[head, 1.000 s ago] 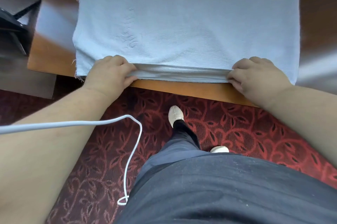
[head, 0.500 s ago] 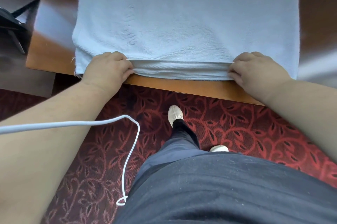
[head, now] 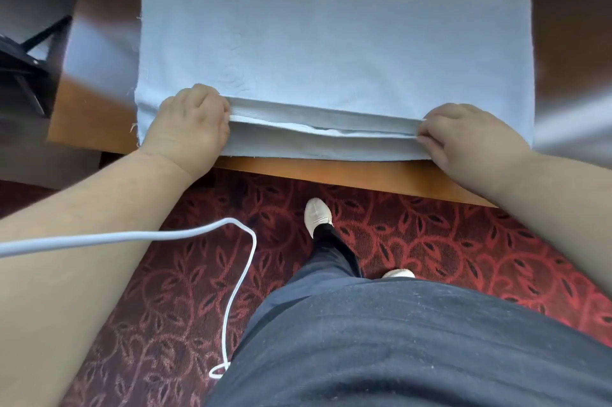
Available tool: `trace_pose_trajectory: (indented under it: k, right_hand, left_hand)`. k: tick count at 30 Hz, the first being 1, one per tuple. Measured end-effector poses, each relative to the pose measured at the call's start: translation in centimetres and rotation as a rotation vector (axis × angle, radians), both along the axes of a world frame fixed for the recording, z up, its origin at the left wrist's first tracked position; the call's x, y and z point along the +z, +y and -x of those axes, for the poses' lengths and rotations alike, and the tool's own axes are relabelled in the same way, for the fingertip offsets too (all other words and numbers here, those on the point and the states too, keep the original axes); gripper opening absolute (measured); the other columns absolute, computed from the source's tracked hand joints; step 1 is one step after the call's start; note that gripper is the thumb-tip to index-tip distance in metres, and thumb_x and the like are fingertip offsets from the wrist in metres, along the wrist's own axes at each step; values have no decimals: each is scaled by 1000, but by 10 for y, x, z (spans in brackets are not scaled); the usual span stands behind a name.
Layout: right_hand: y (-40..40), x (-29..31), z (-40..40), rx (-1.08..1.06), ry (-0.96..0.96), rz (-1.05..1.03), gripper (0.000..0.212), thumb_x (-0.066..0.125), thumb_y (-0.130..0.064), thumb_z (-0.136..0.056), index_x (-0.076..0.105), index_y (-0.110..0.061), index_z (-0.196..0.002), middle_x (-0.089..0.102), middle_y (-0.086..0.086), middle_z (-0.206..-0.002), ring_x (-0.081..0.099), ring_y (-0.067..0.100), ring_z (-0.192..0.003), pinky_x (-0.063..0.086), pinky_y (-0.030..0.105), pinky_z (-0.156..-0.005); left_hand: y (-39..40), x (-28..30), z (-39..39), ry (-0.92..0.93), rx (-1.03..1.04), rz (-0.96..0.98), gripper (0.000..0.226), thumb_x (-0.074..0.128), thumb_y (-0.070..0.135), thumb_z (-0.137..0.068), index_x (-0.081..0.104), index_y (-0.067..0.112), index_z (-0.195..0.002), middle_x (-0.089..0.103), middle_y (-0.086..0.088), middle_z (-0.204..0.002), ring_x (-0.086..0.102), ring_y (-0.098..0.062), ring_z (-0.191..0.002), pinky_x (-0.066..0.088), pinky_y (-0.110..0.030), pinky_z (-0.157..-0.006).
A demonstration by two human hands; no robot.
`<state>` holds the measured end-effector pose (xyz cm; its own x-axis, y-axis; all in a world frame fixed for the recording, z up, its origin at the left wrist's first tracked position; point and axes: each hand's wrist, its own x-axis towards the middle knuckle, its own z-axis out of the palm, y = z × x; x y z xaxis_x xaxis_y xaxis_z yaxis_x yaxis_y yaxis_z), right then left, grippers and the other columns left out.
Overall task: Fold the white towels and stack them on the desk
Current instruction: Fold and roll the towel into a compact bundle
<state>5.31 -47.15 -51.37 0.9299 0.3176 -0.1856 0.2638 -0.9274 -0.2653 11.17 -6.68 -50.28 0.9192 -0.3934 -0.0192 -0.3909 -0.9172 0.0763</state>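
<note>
Head view, looking down over the near edge of the desk (head: 324, 171). A white towel (head: 331, 25) lies spread flat on the desk, reaching from the near edge away to the far side, where it runs out of view. The left hand (head: 190, 123) and the right hand (head: 470, 138) sit at the two ends of the towel's near hem, just inside the desk's near edge, fingers curled and pinching the upper layer of cloth; between them that layer stands lifted clear of the layer beneath, which lies flat and reaches almost to the desk's edge. The step in hand appears to be the start of a fold: the near hem is gripped at both corners and raised, not yet carried over. The next move would call for both hands to travel together away from the desk's near edge, keeping the hem taut and level so that it lands square on the far portion. Uneven travel would likely skew the fold. No stack of folded towels shows on the desk. Below the desk's near edge lie a red patterned carpet (head: 430, 241) and a white cable (head: 238, 274).
</note>
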Motion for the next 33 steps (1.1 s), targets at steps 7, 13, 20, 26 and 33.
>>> trace_pose_trajectory:
  k: [7, 13, 20, 26, 33]
  right_hand:
    - [-8, 13, -59, -205, -112, 74, 16, 50, -10, -96, 55, -20, -107, 55, 15, -106, 53, 39, -88, 36, 38, -70]
    - [-12, 16, -123, -199, -110, 220, 39, 56, 4, -83, 53, -17, -115, 56, 23, -109, 57, 45, -91, 45, 48, -78]
    - [2, 15, -152, -329, -125, 294, 63, 60, 11, -69, 50, -14, -127, 50, 23, -126, 49, 45, -114, 39, 53, -93]
    - [71, 12, -86, 55, -19, -60, 30, 59, -26, -92, 62, -19, -121, 63, 10, -118, 51, 36, -112, 41, 45, -95]
    - [63, -36, -8, 332, 191, 134, 79, 44, -59, -94, 12, -26, -157, 3, 0, -166, 0, 22, -152, -2, 40, -121]
  left_hand:
    - [-7, 21, -74, 117, 27, -33, 38, 50, 48, -95, 55, 14, -109, 52, -16, -114, 56, -41, -89, 43, -46, -74]
    - [-22, 21, -150, 93, -126, -108, 40, 47, 44, -98, 64, 13, -115, 54, -19, -114, 55, -45, -99, 44, -49, -80]
    - [-35, 4, -186, -4, 53, -70, 41, 45, 16, -95, 49, 26, -134, 43, -14, -139, 44, -40, -122, 36, -49, -100]
    - [-43, -8, -66, 258, -125, 88, 29, 69, 37, -84, 62, 18, -105, 58, -8, -104, 56, -31, -100, 44, -38, -83]
    - [18, -30, 16, 289, -38, -63, 27, 69, 42, -86, 68, 19, -100, 64, -5, -95, 57, -32, -92, 46, -42, -80]
